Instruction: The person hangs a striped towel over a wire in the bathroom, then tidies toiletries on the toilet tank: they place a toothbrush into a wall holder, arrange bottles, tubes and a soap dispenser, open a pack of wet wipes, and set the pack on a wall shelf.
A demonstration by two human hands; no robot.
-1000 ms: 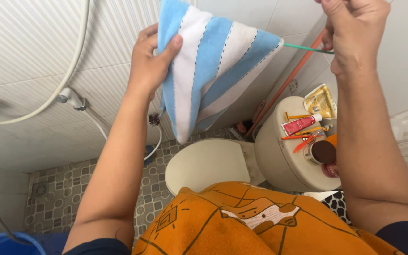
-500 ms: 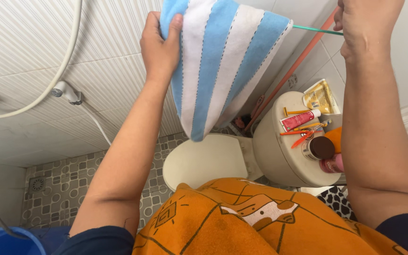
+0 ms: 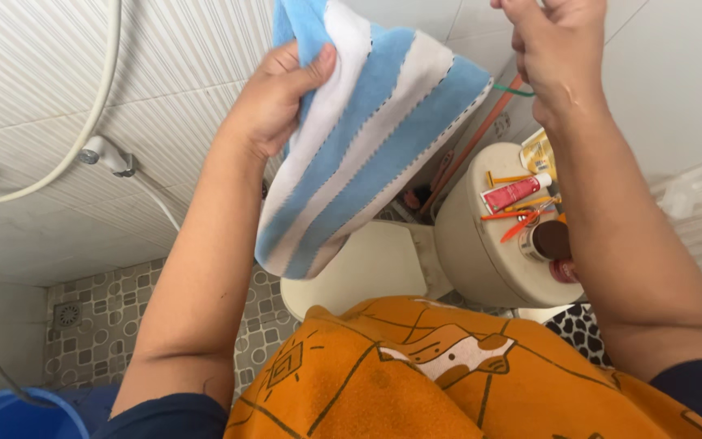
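1. Since the earlier frame both hands had risen and drawn closer to the camera, and the striped towel (image 3: 367, 138) had come with them, hanging fuller across the middle of the view.
2. Nearest, an orange printed cloth (image 3: 416, 374) lay across the lower edge, with a blue bucket (image 3: 10, 415) at the bottom left corner.
3. Left hand (image 3: 278, 102) was closed on the blue-and-white towel, thumb pressed over its top edge and fingers hidden behind the fabric.
4. Right hand (image 3: 554, 49) was pinched shut at the top right; a thin green cord (image 3: 513, 89) ran from it toward the towel's corner, though what exactly the fingertips gripped could not be told.
5. Open room lay to the left, where the tiled wall was crossed only by a white shower hose (image 3: 83, 138).
6. Below the towel stood the toilet seat (image 3: 375, 268), and beside it the cistern lid (image 3: 481, 236), crowded with a red tube (image 3: 513, 193), orange sticks and a dark round jar (image 3: 548, 240), close under the right forearm.
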